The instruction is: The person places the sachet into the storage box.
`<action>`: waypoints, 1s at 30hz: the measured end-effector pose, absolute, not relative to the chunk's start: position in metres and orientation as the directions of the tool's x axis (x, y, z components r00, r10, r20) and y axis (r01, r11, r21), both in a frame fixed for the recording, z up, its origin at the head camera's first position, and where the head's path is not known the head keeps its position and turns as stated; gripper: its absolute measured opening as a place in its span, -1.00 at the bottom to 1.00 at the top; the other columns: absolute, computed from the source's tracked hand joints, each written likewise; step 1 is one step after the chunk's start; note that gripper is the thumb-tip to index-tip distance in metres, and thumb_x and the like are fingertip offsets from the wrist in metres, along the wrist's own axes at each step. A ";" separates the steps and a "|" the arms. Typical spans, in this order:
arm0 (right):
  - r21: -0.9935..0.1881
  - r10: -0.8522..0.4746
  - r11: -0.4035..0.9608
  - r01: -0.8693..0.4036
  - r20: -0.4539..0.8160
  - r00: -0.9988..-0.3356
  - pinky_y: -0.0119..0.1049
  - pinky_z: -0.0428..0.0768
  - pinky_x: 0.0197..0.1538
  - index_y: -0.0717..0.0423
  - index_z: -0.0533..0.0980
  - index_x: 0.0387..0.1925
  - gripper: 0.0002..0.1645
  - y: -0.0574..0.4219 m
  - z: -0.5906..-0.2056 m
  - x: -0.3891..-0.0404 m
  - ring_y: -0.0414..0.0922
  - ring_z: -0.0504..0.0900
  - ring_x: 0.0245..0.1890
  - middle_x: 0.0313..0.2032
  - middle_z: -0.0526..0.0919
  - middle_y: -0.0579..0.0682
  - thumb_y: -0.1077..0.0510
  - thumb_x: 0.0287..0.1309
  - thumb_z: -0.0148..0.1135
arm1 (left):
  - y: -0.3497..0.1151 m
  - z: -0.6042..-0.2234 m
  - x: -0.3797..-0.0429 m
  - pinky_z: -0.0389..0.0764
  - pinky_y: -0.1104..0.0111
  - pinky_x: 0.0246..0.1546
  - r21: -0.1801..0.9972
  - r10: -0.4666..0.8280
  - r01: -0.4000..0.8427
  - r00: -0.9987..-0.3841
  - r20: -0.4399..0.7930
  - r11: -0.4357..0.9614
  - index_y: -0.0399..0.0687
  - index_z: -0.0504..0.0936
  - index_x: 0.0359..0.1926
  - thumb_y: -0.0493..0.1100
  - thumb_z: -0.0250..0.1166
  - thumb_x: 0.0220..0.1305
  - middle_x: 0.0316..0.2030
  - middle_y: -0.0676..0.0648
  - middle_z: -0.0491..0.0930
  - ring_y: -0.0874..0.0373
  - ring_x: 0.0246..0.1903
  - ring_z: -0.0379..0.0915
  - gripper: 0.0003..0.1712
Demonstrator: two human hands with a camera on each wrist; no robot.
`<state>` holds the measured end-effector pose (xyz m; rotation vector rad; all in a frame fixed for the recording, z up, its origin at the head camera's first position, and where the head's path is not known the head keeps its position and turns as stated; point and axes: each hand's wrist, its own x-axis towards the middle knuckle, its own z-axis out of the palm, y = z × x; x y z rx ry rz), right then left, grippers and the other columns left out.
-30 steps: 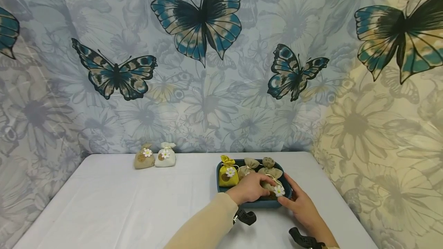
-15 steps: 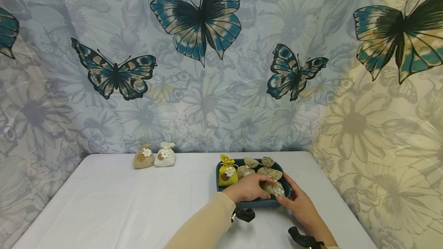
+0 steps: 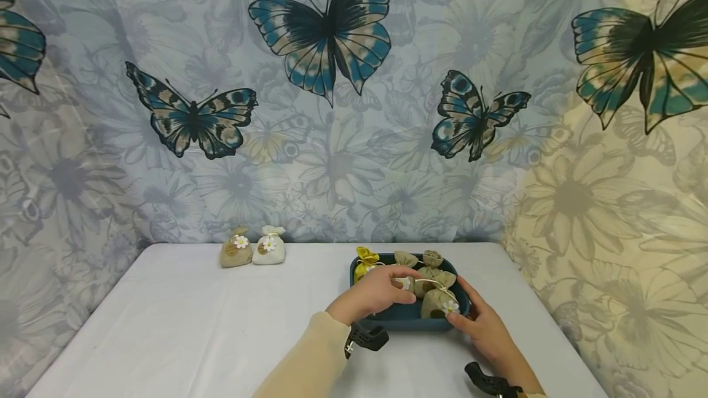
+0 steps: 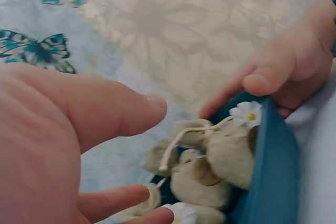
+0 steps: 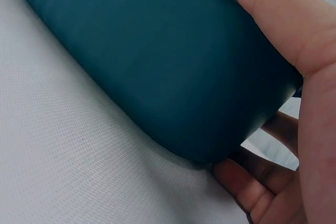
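Clasping the teal bin (image 3: pixel 406 324) with our right hand (image 3: pixel 487 328), we hover our left hand (image 3: pixel 372 292), fingers apart, near beige pouches (image 3: pixel 433 304).

The box (image 3: pixel 409 325) is teal, with a yellow bag (image 3: pixel 364 260) at ten o'clock, a beige bag (image 3: pixel 436 304) at four; white desk (image 3: pixel 221 318), blue-grey floral wall (image 3: pixel 340 167), teal-and-black butterflies (image 3: pixel 329 28).

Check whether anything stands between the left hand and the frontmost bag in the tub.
Nothing visible does: only an open gap lies between the left hand and the frontmost bag. The right hand grips the tub at its right end.
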<state>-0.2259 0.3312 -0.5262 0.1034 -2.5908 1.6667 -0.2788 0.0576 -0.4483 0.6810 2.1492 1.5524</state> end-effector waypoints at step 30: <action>-0.926 -0.043 0.355 -0.132 0.125 -0.991 -0.35 0.58 -0.12 0.05 0.01 0.57 -0.02 0.330 -0.527 -0.224 -0.31 0.52 0.02 0.42 0.14 0.37 0.20 0.28 0.34 | -0.207 -0.436 -0.286 0.26 -0.12 0.26 0.818 0.319 0.351 -0.922 0.217 0.456 0.04 0.26 0.51 0.08 0.47 0.18 0.49 -0.22 0.06 -0.21 0.43 0.00 -0.06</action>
